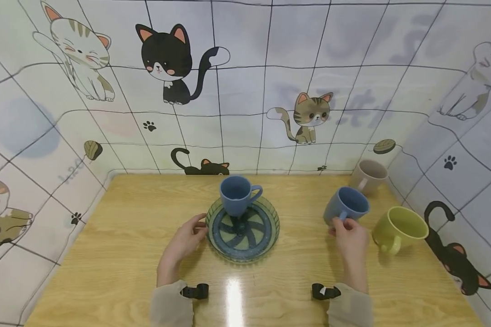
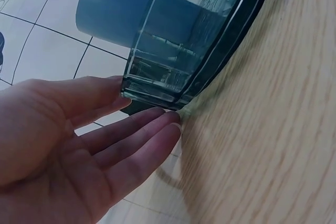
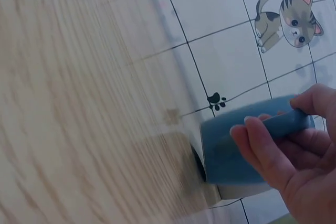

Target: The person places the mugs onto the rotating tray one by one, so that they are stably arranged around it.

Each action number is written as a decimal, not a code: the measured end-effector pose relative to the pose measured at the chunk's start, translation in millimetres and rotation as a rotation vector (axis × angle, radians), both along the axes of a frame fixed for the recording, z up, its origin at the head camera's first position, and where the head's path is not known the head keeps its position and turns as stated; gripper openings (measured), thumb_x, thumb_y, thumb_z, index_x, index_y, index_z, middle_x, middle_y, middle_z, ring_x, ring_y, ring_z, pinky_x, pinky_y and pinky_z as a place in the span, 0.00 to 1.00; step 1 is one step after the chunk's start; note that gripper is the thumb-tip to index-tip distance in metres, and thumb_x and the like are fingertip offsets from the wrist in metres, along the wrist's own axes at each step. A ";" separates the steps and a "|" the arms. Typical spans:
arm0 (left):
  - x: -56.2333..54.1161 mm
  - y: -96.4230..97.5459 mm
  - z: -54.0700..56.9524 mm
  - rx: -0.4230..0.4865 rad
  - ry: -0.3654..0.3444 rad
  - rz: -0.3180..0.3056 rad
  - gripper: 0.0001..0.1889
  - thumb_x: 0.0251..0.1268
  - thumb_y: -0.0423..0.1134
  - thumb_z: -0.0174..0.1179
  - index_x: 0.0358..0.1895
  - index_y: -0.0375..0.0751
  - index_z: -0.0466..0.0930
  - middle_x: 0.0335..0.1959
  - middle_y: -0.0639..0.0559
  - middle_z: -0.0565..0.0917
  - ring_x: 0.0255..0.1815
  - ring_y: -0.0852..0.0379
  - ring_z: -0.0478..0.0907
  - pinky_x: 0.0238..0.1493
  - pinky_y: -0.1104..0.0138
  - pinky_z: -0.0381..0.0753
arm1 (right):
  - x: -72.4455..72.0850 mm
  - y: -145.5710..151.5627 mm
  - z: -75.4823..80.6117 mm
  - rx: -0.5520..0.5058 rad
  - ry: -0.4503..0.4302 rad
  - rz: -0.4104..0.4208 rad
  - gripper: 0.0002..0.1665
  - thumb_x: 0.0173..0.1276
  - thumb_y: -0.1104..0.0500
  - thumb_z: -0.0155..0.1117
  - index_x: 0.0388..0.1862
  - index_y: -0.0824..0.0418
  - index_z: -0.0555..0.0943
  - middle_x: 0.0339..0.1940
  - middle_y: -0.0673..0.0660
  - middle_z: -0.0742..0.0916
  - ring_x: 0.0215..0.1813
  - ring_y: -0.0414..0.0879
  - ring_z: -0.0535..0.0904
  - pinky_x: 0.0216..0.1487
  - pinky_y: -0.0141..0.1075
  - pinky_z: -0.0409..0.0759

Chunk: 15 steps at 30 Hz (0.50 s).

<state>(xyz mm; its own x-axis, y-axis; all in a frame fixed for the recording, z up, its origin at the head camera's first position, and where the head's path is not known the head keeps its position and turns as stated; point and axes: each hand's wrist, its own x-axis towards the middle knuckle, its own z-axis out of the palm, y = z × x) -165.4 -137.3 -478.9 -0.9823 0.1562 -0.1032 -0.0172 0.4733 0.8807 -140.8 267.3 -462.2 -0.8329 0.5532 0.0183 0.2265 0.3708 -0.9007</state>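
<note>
Towards the middle of the table's [image 1: 127, 240] far edge, in the head view, here's a blue mug [image 1: 234, 197] upright in the glass dish [image 1: 242, 248], handle pointing right, and the left hand [image 1: 185, 240] is right there at the dish's left side! Over towards the right edge, the right hand [image 1: 350, 237] has a second blue mug [image 1: 338, 205] by the handle, a pinkish mug [image 1: 369, 173] behind it by the far right corner, a yellow-green mug [image 1: 405, 225] near the right edge. Left wrist view: fingers extended and loosely spread, touching the dish's outer wall. Right wrist view: thumb and fingers pinch that handle; whether the mug's base touches the wood, can't tell!
</note>
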 end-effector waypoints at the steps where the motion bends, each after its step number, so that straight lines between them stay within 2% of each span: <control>1: 0.9 0.1 -0.3 0.008 -0.005 -0.004 0.25 0.74 0.31 0.53 0.72 0.35 0.64 0.58 0.34 0.77 0.55 0.43 0.78 0.51 0.55 0.79 | 0.3 1.6 0.2 -0.009 0.001 0.009 0.20 0.72 0.54 0.58 0.39 0.72 0.83 0.37 0.64 0.88 0.31 0.43 0.87 0.32 0.19 0.74; 6: 3.4 -0.3 -2.5 0.068 -0.037 -0.024 0.28 0.72 0.29 0.53 0.73 0.33 0.60 0.60 0.33 0.74 0.58 0.41 0.76 0.50 0.55 0.80 | -0.5 2.1 1.2 0.044 0.031 0.077 0.21 0.73 0.53 0.57 0.41 0.71 0.85 0.41 0.66 0.87 0.32 0.41 0.87 0.33 0.18 0.75; 11: 2.4 -1.3 -2.3 0.070 -0.060 -0.046 0.31 0.71 0.30 0.56 0.75 0.36 0.58 0.63 0.35 0.72 0.62 0.40 0.72 0.55 0.51 0.77 | -2.6 -8.0 1.5 0.128 0.119 0.073 0.19 0.73 0.53 0.59 0.37 0.70 0.85 0.34 0.65 0.88 0.28 0.37 0.85 0.27 0.21 0.75; 15: 0.9 -1.8 0.4 0.061 -0.072 -0.059 0.33 0.70 0.31 0.57 0.76 0.37 0.56 0.64 0.35 0.71 0.63 0.39 0.71 0.55 0.50 0.76 | -4.4 -17.1 3.0 0.182 0.209 0.084 0.17 0.72 0.54 0.61 0.35 0.68 0.85 0.28 0.63 0.88 0.28 0.41 0.86 0.26 0.22 0.73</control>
<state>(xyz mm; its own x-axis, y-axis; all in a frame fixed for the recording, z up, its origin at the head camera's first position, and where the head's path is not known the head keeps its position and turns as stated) -164.5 -139.0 -478.5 -0.9616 0.2220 -0.1613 -0.0549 0.4204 0.9057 -145.2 250.3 -459.2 -0.8432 0.4542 0.2874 0.0043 0.5404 -0.8414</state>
